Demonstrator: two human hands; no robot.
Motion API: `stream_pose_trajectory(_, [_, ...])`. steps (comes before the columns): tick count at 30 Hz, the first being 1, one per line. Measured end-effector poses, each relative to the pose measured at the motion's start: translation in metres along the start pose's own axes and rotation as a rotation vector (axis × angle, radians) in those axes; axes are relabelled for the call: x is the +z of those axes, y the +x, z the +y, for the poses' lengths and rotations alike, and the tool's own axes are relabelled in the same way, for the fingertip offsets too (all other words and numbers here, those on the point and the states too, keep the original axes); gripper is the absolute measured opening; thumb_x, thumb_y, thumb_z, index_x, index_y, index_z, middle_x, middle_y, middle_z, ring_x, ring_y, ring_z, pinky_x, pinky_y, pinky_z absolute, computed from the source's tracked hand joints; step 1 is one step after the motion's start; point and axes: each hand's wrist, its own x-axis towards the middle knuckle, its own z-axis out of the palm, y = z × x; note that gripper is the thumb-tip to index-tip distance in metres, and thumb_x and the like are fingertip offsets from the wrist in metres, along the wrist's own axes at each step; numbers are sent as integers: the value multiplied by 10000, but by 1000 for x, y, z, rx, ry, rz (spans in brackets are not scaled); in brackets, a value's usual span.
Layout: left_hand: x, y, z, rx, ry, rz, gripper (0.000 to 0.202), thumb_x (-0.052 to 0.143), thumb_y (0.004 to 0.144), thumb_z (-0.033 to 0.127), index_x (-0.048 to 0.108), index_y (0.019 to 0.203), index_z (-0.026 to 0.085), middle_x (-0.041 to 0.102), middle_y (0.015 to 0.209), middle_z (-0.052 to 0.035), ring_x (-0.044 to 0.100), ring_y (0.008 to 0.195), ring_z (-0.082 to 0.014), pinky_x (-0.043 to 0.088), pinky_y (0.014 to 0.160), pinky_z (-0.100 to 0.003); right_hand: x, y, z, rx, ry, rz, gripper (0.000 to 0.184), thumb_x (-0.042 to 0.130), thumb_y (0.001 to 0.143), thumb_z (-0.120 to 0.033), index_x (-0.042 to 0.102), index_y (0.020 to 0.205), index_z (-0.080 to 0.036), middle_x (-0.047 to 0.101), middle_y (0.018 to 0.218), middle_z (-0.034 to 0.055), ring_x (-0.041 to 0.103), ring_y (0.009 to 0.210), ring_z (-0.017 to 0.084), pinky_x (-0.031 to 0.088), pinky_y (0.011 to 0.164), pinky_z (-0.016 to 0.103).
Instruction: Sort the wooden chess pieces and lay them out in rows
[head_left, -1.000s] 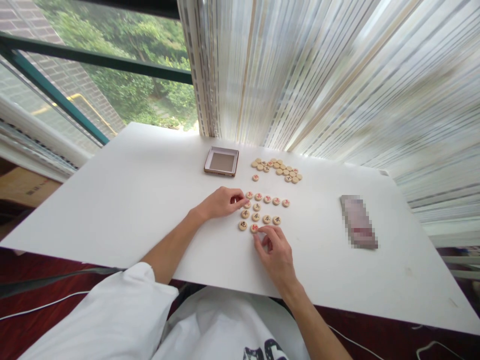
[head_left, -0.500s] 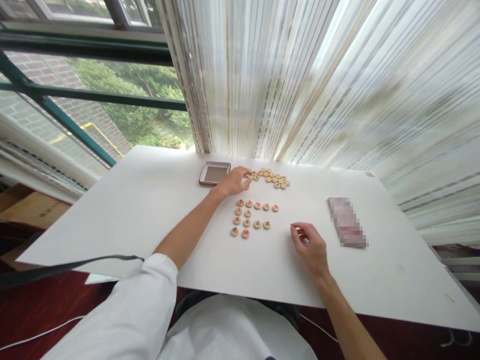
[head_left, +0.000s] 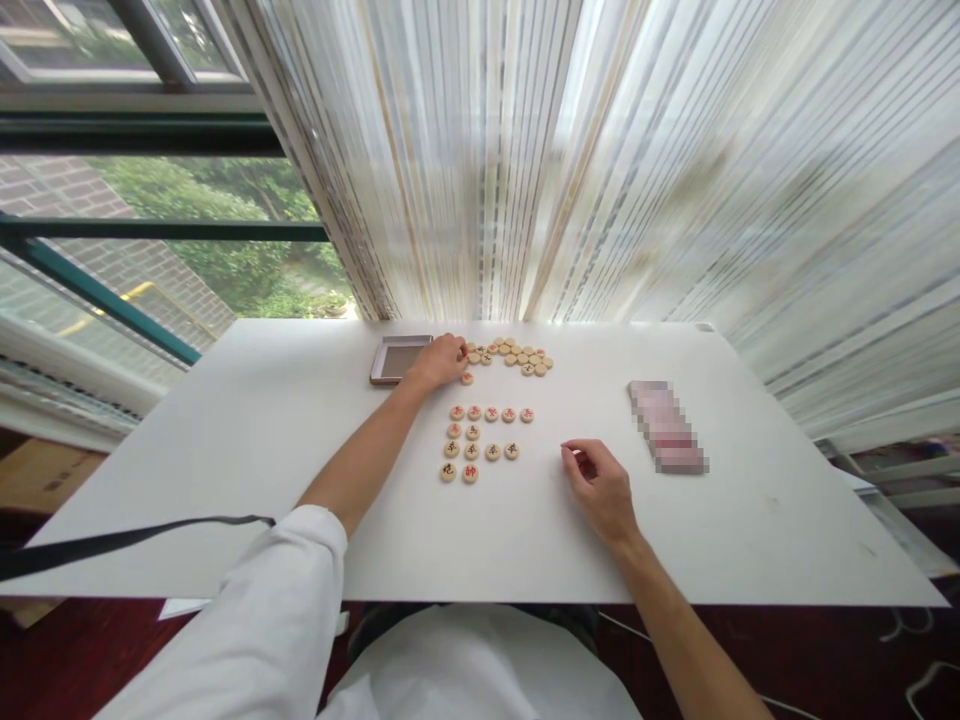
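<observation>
Because your left hand (head_left: 442, 359) crowds the loose pieces (head_left: 517, 352), holding what I can't tell, it could knock the nearby red-lettered piece (head_left: 467, 378), while your right hand (head_left: 598, 487) curls narrowly, seemingly empty, beside the rows (head_left: 492, 414).

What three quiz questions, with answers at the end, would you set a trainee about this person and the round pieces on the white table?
1. Among the arranged rows of pieces, how many pieces make up the back row?
2. Multiple choice: what are the fingers of the person's left grip nearest to?
A. the pixelated item
B. the loose cluster of pieces
C. the cardboard box
3. True or false: the right grip is apart from the arranged rows.

Key: 1. Five, all marked in red. 2. B. 3. True.
</observation>
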Motion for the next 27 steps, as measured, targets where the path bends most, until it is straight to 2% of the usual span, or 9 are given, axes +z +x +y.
stream_pose_trajectory(5, [0, 3, 2, -21, -18, 4, 150, 625, 856, 269, 675, 954, 168, 691, 976, -118, 636, 904, -233, 487, 829, -341, 0, 0, 0, 11, 13, -5, 139, 594, 948, -304, 681, 963, -196, 678, 903, 37, 629, 726, 162, 531, 677, 301])
stream_pose_trajectory(9, [-6, 0, 4, -23, -70, 29, 150, 617, 861, 266, 657, 961, 161, 698, 965, -121, 642, 890, -228, 491, 809, -339, 0, 1, 0, 34, 27, -7, 159, 595, 948, -322, 684, 963, -192, 688, 896, 42, 638, 722, 163, 541, 675, 305])
stream_pose_trajectory(12, [-15, -12, 13, 26, -145, 42, 210, 601, 882, 279, 633, 1056, 166, 702, 1021, -113, 651, 904, -208, 503, 811, -321, 0, 3, -3, 47, 47, -14, 179, 591, 949, -342, 687, 968, -192, 699, 904, 51, 650, 711, 165, 543, 628, 295])
stream_pose_trajectory(14, [-20, -27, 23, 90, -214, 22, 266, 592, 903, 302, 612, 1144, 190, 703, 1058, -78, 661, 903, -166, 515, 814, -277, 3, 8, -11, 36, 65, -34, 182, 589, 949, -346, 687, 971, -195, 703, 926, 57, 659, 719, 166, 538, 583, 278])
stream_pose_trajectory(16, [-23, -47, 34, 219, -413, -36, 338, 583, 924, 321, 585, 1241, 204, 690, 1110, -68, 661, 932, -144, 525, 830, -254, 7, 17, -21, 4, 86, -66, 171, 595, 945, -339, 684, 982, -198, 702, 937, 58, 661, 721, 163, 527, 545, 260])
stream_pose_trajectory(18, [-23, -67, 44, 296, -653, -131, 358, 585, 933, 369, 603, 1244, 191, 678, 1122, -83, 662, 941, -151, 540, 828, -266, 13, 30, -34, -53, 115, -100, 157, 596, 945, -321, 674, 1019, -207, 701, 961, 58, 662, 738, 161, 525, 536, 253])
stream_pose_trajectory(20, [-20, -84, 50, 290, -841, -188, 357, 591, 937, 405, 631, 1201, 169, 673, 1127, -103, 661, 968, -167, 549, 815, -273, 21, 45, -45, -141, 150, -112, 149, 585, 952, -298, 666, 1042, -212, 697, 1004, 62, 667, 781, 164, 552, 605, 273])
stream_pose_trajectory(23, [-13, -102, 50, 224, -1089, -259, 378, 621, 931, 416, 610, 1203, 154, 688, 1011, -101, 673, 964, -184, 552, 811, -293, 37, 65, -56, -255, 190, -107, 141, 583, 948, -283, 654, 1049, -215, 693, 984, 57, 662, 779, 165, 563, 642, 296])
stream_pose_trajectory(27, [-2, -113, 46, 185, -1322, -259, 377, 674, 906, 413, 587, 1183, 172, 696, 1009, -83, 681, 969, -182, 543, 876, -331, 55, 74, -58, -371, 221, -92, 134, 590, 938, -236, 648, 1057, -219, 680, 966, 52, 657, 793, 166, 570, 706, 323])
